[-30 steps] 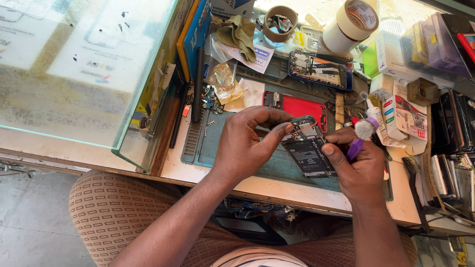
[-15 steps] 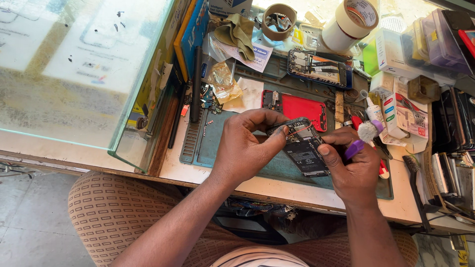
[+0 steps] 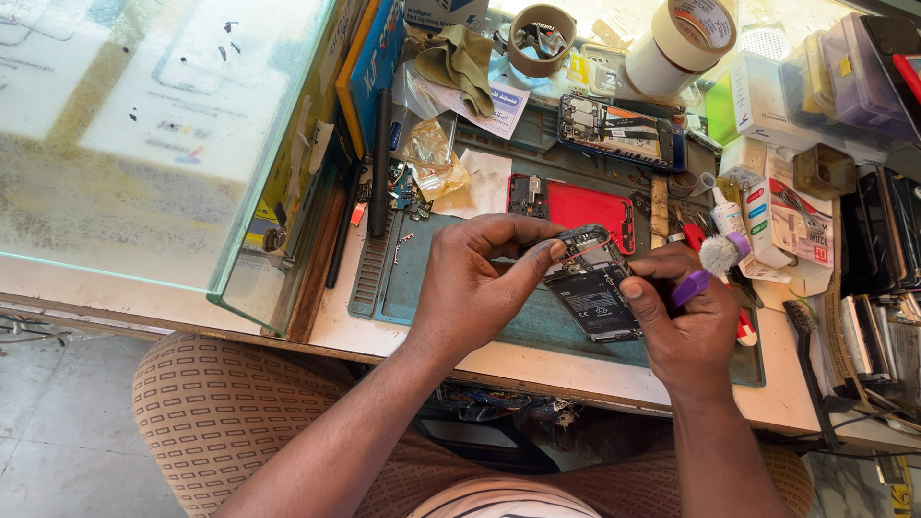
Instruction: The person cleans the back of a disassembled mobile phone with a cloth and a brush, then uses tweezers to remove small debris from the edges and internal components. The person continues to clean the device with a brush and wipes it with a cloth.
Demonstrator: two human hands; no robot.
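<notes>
Lying at the far left, a glass case [image 3: 144, 144] covers the left part of the counter [image 3: 537, 369], with a black pen-like tool [image 3: 381, 144] standing along its right edge. Right of it, a green work mat [image 3: 422, 278] carries the opened phone [image 3: 590, 288]: a dark, rectangular body with the back cover off, a black battery filling its lower half, circuit parts at its upper end and a thin red wire across the top. The phone sits tilted near the mat's middle, between both hands. The left hand [image 3: 470, 288] grips the phone's left edge, fingers [image 3: 523, 235] curled together over the upper end and thumb pressed on its face. A red back cover [image 3: 585, 206] lies just behind. The right hand [image 3: 686, 321] clamps the phone's right edge with the thumb, while its fingers are closed around a purple-handled brush [image 3: 710, 264] with a pale bristle head. Tape rolls [image 3: 676, 38] stand further back.
</notes>
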